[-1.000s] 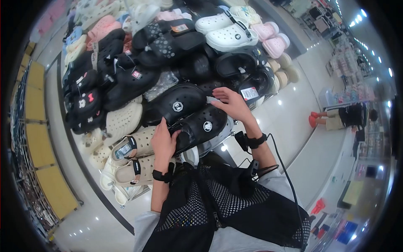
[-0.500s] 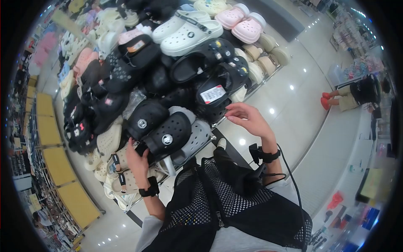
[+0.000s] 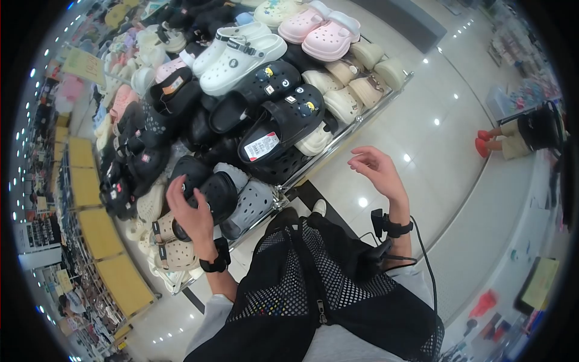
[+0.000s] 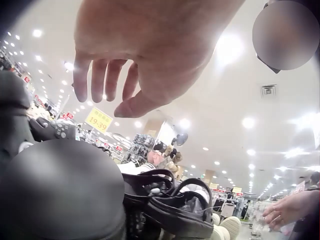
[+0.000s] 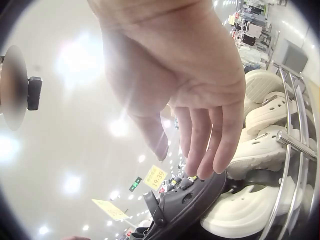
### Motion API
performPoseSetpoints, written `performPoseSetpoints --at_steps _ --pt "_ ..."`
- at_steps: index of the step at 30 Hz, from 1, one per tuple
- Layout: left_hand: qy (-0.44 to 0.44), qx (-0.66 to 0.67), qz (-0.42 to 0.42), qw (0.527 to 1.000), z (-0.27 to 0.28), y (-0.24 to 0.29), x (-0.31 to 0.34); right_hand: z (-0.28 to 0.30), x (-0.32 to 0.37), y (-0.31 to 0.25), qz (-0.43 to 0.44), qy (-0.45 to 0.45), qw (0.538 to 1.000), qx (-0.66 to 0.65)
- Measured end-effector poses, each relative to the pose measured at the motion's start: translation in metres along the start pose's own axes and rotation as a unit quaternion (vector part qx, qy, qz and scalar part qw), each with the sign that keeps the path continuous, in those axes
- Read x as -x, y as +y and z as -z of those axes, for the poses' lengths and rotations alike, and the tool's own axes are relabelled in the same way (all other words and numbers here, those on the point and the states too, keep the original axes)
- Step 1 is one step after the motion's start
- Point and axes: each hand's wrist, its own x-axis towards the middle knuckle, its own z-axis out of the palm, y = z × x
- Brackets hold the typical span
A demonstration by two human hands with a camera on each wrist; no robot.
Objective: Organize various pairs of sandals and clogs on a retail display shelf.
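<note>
My left hand [image 3: 192, 214] is above a pair of black clogs [image 3: 222, 198], overlapping them in the head view. Nothing is in it; in the left wrist view its fingers [image 4: 98, 80] hang loosely bent. Out past the display's edge, over the floor, hovers my right hand [image 3: 379, 172], empty too, with relaxed fingers [image 5: 200, 142] in the right wrist view. Nearest to it lie black clogs with colourful charms and a white price tag [image 3: 262, 146]. A grey clog [image 3: 250, 208] lies beside the black pair. Beige clogs [image 3: 180, 256] with dark straps are below my left hand.
Metal rails [image 3: 344, 133] edge the heaped shoe display. White clogs [image 3: 241, 60], pink clogs [image 3: 329, 37] and cream shoes [image 3: 344, 102] lie farther up. Yellow panels [image 3: 102, 232] line the left aisle. A person in red shoes [image 3: 482, 145] stands at the right.
Both hands have come off the black clogs. The right withdrew to the right first, then the left lifted away. The head view has shifted, showing more of the display's right edge.
</note>
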Motion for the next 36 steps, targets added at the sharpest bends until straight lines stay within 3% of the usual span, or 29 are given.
performPoseSetpoints --at_steps 8,14,19,22,25,29,31,34,36 --pt "-0.130 0.059 -0.044 0.989 -0.062 0.038 -0.027 0.005 -0.043 0.010 0.016 -0.006 1.000 -0.017" --pt "-0.168 0.061 -0.036 0.983 -0.107 0.047 -0.055 0.006 -0.085 -0.018 0.016 -0.029 0.999 0.037" --pt "-0.176 0.094 -0.054 0.978 -0.148 0.044 -0.082 0.003 -0.160 -0.032 0.040 -0.025 0.996 0.078" --pt "-0.187 0.100 -0.051 0.976 -0.164 0.042 -0.090 -0.005 -0.206 -0.036 0.030 -0.007 0.984 0.174" --pt "-0.221 0.059 -0.067 0.971 -0.171 0.037 -0.093 -0.016 -0.237 -0.050 -0.055 -0.054 0.961 0.265" --pt "-0.241 0.046 -0.055 0.968 -0.168 0.037 -0.095 -0.017 -0.257 -0.052 -0.092 -0.099 0.950 0.280" --pt "-0.246 0.045 -0.059 0.966 -0.168 0.036 -0.095 -0.008 -0.260 -0.061 -0.090 -0.159 0.949 0.258" --pt "-0.242 0.042 -0.070 0.967 -0.169 0.035 -0.093 0.000 -0.264 -0.054 -0.107 -0.199 0.959 0.172" --pt "-0.250 0.032 -0.065 0.966 -0.169 0.035 -0.093 0.001 -0.267 -0.053 -0.122 -0.204 0.954 0.182"
